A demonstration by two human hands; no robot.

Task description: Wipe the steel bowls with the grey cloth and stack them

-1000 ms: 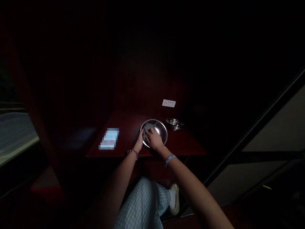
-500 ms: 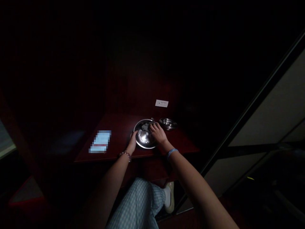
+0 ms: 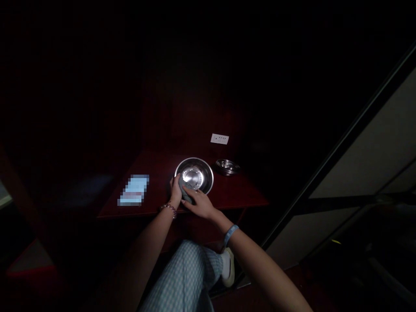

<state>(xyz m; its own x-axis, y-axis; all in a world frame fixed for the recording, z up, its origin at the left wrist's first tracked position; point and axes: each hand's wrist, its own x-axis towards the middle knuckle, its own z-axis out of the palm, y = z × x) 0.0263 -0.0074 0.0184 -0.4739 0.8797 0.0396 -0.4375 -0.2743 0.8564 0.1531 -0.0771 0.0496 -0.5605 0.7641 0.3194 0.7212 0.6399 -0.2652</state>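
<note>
A shiny steel bowl (image 3: 195,174) sits on a dark red wooden table (image 3: 234,195) in a dim room. My left hand (image 3: 176,190) grips the bowl's near left rim. My right hand (image 3: 198,203) presses a small grey cloth (image 3: 186,193) against the bowl's near rim, fingers laid over it. Both hands meet at the bowl's near side.
A smaller steel dish (image 3: 226,167) stands just right of the bowl. A blurred light-blue flat object (image 3: 133,195) lies on the table's left part. A white socket plate (image 3: 219,139) is on the back wall. My checked trouser leg (image 3: 185,277) is below the table edge.
My right hand has come with the cloth from the bowl's far rim to its near rim. The bowl's inside now shows uncovered. The left hand stays on the rim.
</note>
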